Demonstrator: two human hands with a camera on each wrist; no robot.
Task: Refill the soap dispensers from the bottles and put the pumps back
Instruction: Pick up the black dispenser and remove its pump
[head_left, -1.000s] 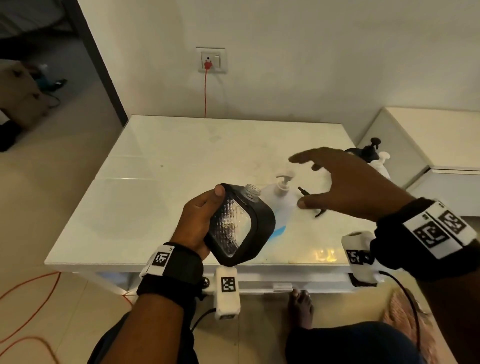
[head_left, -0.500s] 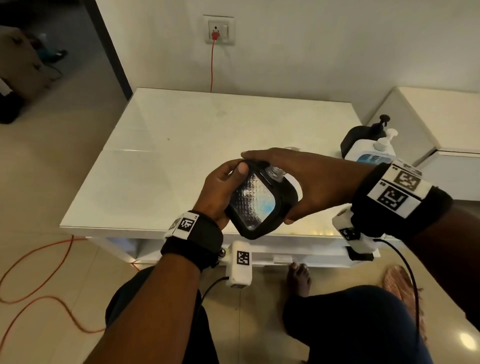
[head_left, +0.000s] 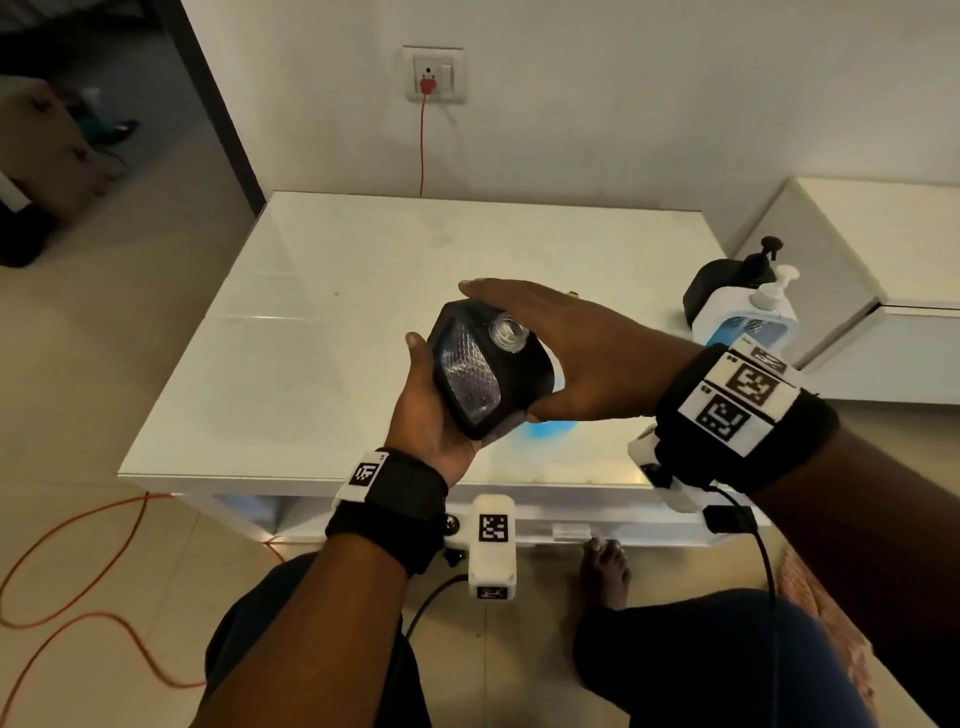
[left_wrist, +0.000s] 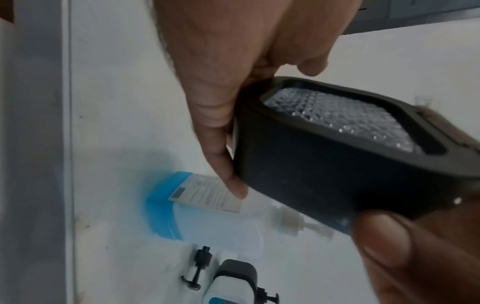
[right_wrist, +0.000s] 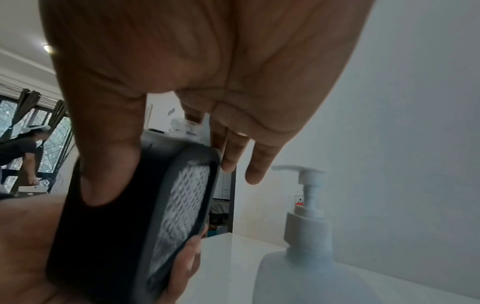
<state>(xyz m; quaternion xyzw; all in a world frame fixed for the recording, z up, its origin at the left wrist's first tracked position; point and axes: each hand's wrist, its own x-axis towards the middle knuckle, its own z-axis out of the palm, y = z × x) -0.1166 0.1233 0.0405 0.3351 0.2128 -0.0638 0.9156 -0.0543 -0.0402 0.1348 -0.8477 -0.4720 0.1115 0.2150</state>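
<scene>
Dim indoor light, glare on the near table (head_left: 545, 470) edge; wrist views soft, blurred, bowed at edges.

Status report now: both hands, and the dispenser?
Left hand and right hand grip black dispenser. Pump off, neck open. Nothing in the way.

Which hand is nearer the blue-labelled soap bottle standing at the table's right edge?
Right. The right hand grips the black dispenser beside that bottle; the left hand holds the dispenser's far side.
</scene>
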